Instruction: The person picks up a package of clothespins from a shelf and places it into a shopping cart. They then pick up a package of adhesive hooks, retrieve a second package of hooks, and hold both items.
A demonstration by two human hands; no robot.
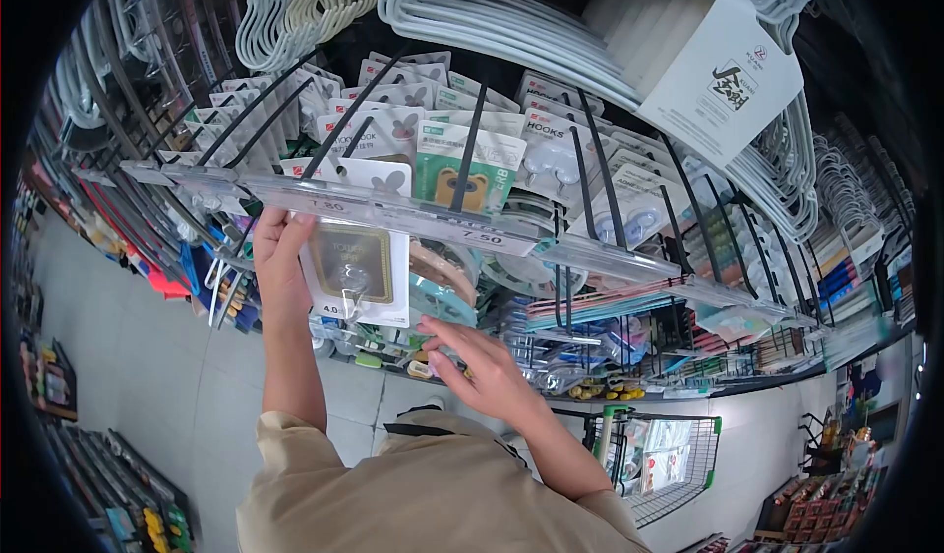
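Note:
A white-carded adhesive hook pack (357, 276) is at the centre left, showing a dark square with a gold border and a small clear hook. Its upper part passes behind the clear price strip (433, 221). My left hand (283, 263) pinches the left edge of this card, fingers bent just under the strip. Whether the card still hangs on a peg is hard to see. To the right and lower, my right hand (482, 368) is apart from the pack, its fingers spread and holding nothing. A green hook pack (465, 170) hangs beside it.
Black metal pegs (472, 145) stick out toward me, carrying several hook packs (557, 150). Bundled white hangers (521, 32) with a paper sleeve (723, 81) hang above. A shopping cart (678, 465) with packages stands at the lower right. Other shelves (118, 484) are at the lower left.

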